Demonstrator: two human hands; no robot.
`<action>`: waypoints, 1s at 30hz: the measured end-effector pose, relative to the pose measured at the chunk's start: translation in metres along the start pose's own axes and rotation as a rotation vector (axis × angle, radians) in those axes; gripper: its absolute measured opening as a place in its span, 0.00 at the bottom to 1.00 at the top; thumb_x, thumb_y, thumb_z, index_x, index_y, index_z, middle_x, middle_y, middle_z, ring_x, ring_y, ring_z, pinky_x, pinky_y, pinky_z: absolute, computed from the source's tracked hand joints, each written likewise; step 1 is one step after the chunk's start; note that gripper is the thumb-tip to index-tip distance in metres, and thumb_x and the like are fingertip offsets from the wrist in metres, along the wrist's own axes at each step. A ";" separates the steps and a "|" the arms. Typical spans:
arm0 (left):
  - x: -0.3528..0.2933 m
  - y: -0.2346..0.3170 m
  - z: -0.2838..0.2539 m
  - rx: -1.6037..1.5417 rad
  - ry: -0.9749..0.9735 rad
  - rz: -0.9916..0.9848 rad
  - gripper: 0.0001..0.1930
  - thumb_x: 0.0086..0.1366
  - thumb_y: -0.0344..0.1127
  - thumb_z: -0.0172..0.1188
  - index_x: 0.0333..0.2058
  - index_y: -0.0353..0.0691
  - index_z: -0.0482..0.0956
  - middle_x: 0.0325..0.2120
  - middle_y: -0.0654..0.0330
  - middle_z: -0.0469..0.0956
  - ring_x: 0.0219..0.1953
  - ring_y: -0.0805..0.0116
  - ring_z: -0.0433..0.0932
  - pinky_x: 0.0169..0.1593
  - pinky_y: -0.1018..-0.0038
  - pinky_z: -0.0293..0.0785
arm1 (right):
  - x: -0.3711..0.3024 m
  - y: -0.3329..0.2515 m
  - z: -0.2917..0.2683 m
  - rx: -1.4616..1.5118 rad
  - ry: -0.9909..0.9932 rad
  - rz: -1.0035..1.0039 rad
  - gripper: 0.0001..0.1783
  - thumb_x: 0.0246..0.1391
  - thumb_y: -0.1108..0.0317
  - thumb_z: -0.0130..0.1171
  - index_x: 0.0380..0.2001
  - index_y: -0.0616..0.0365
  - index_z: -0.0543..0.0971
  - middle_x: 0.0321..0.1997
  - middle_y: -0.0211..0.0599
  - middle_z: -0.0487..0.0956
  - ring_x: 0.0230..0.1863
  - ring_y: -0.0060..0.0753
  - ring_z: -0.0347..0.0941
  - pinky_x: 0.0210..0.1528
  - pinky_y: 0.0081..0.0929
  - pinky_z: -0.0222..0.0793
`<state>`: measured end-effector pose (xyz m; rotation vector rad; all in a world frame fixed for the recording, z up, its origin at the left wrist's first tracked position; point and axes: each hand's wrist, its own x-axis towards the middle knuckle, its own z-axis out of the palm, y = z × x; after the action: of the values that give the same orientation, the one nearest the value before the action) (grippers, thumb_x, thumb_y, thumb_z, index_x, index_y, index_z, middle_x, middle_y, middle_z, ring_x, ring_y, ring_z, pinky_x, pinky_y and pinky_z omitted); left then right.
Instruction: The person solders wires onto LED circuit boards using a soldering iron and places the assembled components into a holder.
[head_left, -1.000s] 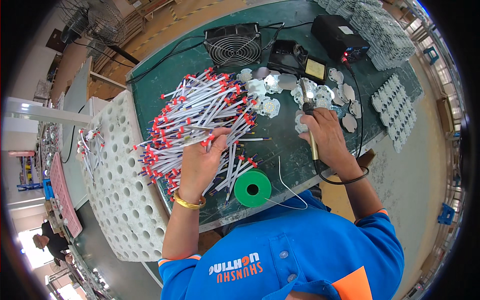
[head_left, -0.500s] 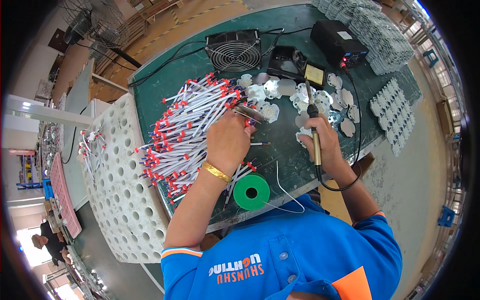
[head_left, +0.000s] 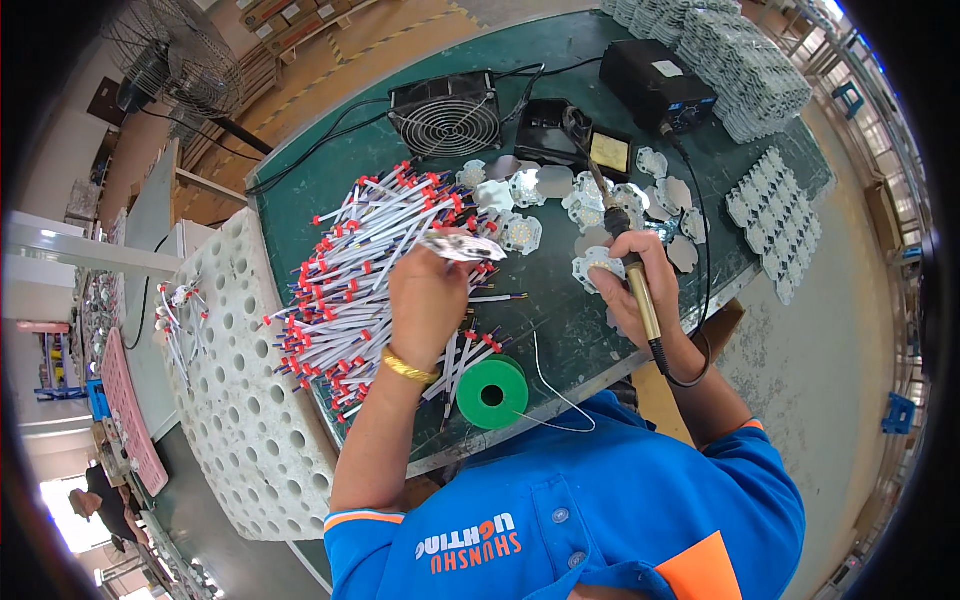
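My left hand [head_left: 422, 312] is closed on the edge of a metal-backed LED board [head_left: 462, 246], held tilted beside the heap of white cable leads [head_left: 350, 290] with red collars. In my right hand [head_left: 668, 312] a soldering iron [head_left: 643, 296] with a brass-coloured handle slants up and to the left. That hand's thumb also touches another LED board [head_left: 594, 262] on the green table; I cannot tell whether it grips it. More LED boards [head_left: 521, 234] lie around the iron's tip. A green solder spool [head_left: 492, 392] lies near the table edge, its wire looping to the right.
At the back stand a small fan [head_left: 447, 118], an iron stand with a yellow sponge [head_left: 609, 152] and a black soldering station [head_left: 658, 86]. Stacked panels [head_left: 745, 75] and a flat panel sheet [head_left: 775, 225] are at right. A white perforated foam block [head_left: 240, 370] borders the left.
My left hand has moved slightly left, and its board now shows its broad, shiny face. My right hand's thumb has come onto a board, and the iron leans further left. The view has shifted a little.
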<state>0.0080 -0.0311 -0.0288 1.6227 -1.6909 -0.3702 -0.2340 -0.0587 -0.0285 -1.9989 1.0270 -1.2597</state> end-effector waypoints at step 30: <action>-0.032 0.032 -0.032 -1.106 -0.430 -0.583 0.11 0.64 0.36 0.56 0.41 0.37 0.76 0.25 0.63 0.78 0.22 0.81 0.69 0.25 0.84 0.61 | 0.019 -0.038 0.036 0.152 -0.077 -0.113 0.16 0.46 0.78 0.60 0.38 0.56 0.68 0.32 0.37 0.72 0.25 0.27 0.68 0.29 0.23 0.65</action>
<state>0.0039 0.0135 0.0039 1.1313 -0.8657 -1.6848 -0.1843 -0.0517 -0.0047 -1.9941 0.7674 -1.2693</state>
